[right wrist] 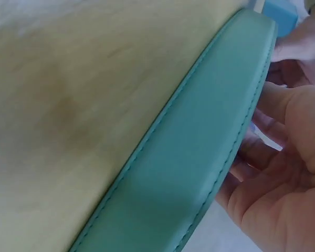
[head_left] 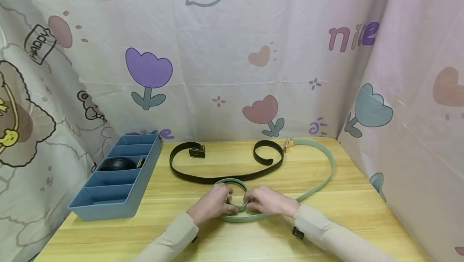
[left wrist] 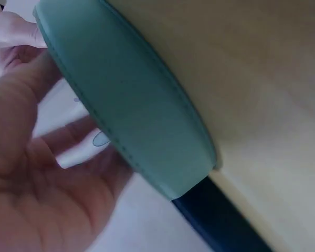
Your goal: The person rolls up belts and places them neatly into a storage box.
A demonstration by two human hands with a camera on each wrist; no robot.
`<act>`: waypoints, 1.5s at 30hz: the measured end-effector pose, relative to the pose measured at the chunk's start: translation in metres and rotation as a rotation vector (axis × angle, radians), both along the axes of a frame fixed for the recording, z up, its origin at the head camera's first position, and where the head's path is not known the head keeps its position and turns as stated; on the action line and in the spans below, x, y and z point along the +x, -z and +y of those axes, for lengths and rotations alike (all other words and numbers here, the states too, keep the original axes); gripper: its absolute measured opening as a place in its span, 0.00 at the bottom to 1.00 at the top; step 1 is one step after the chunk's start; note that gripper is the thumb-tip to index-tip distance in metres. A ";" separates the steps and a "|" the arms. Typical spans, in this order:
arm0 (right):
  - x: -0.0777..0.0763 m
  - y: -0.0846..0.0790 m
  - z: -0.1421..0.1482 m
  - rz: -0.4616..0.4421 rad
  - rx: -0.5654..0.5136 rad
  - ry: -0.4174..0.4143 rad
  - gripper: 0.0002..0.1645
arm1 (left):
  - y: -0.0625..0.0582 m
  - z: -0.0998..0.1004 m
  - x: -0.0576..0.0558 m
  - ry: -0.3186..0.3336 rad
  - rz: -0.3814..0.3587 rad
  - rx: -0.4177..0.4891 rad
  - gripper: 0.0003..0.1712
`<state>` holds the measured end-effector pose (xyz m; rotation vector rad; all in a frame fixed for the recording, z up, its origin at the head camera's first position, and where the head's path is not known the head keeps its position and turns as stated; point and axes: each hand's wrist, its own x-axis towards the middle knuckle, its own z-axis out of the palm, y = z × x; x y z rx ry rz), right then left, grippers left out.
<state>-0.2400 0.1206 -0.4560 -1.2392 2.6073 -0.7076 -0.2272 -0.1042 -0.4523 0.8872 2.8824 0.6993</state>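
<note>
A mint-green belt (head_left: 243,218) stands on its edge, one end wound into a small coil and the rest curving right to its gold buckle (head_left: 288,145). My left hand (head_left: 210,203) holds the coil's left side, and my right hand (head_left: 271,201) pinches its right side. In the left wrist view the stitched green strap (left wrist: 126,100) passes in front of the left fingers, partly hiding them. The right wrist view has the strap (right wrist: 194,131) in front of the right fingers, whose tips are hidden.
Behind the coil lies an uncoiled black belt (head_left: 197,178) with a dark buckle (head_left: 197,152). At the left stands a blue divided tray (head_left: 135,193), a rolled black belt (head_left: 117,164) in one compartment. A printed curtain (head_left: 217,52) hangs around the wooden table (head_left: 232,246).
</note>
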 end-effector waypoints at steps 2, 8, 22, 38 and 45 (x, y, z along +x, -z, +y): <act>-0.001 0.001 -0.001 0.008 -0.002 0.010 0.06 | 0.000 0.000 0.001 -0.047 0.021 -0.005 0.17; -0.001 0.000 -0.007 0.062 0.036 0.032 0.05 | -0.001 0.004 -0.003 0.079 0.028 -0.038 0.11; 0.005 0.003 -0.019 0.002 -0.049 0.123 0.08 | 0.002 0.016 0.001 0.146 0.036 0.000 0.03; -0.004 0.004 -0.016 -0.057 -0.055 0.091 0.04 | 0.003 0.012 -0.005 0.151 0.040 0.073 0.13; -0.003 0.006 -0.019 0.154 -0.006 0.058 0.06 | 0.002 0.016 -0.001 0.004 0.045 0.106 0.07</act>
